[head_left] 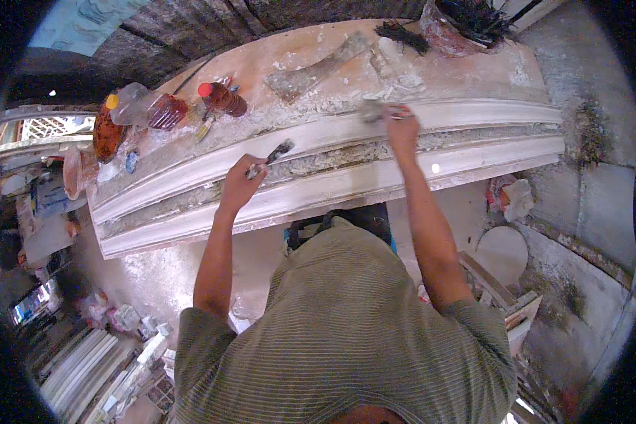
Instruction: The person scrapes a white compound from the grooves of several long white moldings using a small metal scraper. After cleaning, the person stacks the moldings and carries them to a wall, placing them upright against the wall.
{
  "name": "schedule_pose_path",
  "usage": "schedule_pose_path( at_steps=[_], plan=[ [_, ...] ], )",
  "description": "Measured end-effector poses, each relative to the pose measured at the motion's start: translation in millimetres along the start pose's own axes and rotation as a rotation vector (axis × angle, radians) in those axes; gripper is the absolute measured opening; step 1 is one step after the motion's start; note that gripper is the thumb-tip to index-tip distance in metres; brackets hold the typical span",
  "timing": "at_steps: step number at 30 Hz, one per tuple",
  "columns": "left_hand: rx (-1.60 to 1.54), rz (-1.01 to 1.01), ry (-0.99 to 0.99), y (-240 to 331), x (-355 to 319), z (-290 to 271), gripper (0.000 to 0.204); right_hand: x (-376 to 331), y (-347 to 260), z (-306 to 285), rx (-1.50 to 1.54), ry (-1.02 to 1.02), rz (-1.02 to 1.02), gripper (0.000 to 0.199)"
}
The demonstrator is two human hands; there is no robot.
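Note:
Across the workbench in front of me lies a long white moulding form (191,212), with a rough grey groove running along its middle. My left hand (244,178) is closed around the handle of a small paintbrush-like tool (281,150), whose dark, grey-caked end lies over the form. Farther right, my right hand (403,131) is closed on a greyish tool (372,111) at the form's far edge. Motion blur hides that tool's exact kind. White crumbs and paste lie beside it on the bench.
A red-capped bottle of dark red liquid (224,99), a yellow-capped bottle (128,104) and a brown oval container (108,141) stand at the bench's far left. A flat, dusty strip (318,71) lies behind the form. Black fibres (403,35) sit at the far right.

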State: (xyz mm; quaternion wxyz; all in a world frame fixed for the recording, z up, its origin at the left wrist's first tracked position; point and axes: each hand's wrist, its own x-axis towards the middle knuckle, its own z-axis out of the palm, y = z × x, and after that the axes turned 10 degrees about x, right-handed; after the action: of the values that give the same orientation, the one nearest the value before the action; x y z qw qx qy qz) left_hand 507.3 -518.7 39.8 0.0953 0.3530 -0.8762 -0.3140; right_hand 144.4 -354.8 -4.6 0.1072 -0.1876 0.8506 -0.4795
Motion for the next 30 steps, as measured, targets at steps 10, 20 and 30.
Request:
schedule_pose_path(
  at_steps=[10,20,30],
  plan=[
    [0.221,0.368,-0.253,-2.5,116.8,9.7,0.020,-27.8,33.4,-139.2,0.252,0.353,0.124,0.022],
    [0.194,0.434,-0.483,-7.5,162.2,5.0,0.019,-88.3,-6.3,-146.4,0.466,0.323,0.222,0.024],
    [0.138,0.464,-0.455,8.0,175.1,38.9,0.026,-85.9,-46.9,-139.3,0.447,0.248,0.259,0.027]
  ],
)
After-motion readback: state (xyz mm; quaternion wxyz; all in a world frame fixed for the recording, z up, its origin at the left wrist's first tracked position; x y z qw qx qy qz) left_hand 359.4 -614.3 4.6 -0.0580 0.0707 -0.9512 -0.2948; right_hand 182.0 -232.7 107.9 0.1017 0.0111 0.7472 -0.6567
